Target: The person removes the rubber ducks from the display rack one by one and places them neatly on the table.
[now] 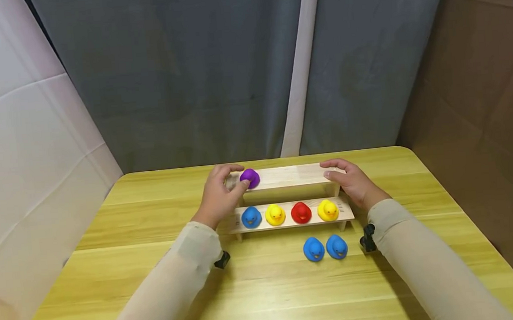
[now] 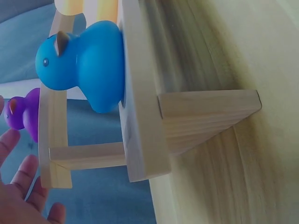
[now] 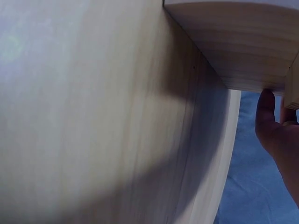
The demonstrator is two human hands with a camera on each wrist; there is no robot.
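Observation:
At the left end of the upper board of a two-tier wooden stand (image 1: 285,177), my left hand (image 1: 220,195) pinches a purple rubber duck (image 1: 251,176) between thumb and index finger. In the left wrist view, its other fingers spread beside the board's end. My right hand (image 1: 352,182) holds the right end of the upper board, thumb in front and index finger along the back edge. On the lower board (image 1: 287,207) stand a blue duck (image 1: 251,217), a yellow duck (image 1: 275,215), a red duck (image 1: 301,212) and another yellow duck (image 1: 328,210).
Two more blue ducks, one on the left (image 1: 314,249) and one on the right (image 1: 337,247), sit on the wooden table (image 1: 276,299) before the stand. Grey curtains (image 1: 178,86) hang behind the table, with a white cloth at left and a brown one at right.

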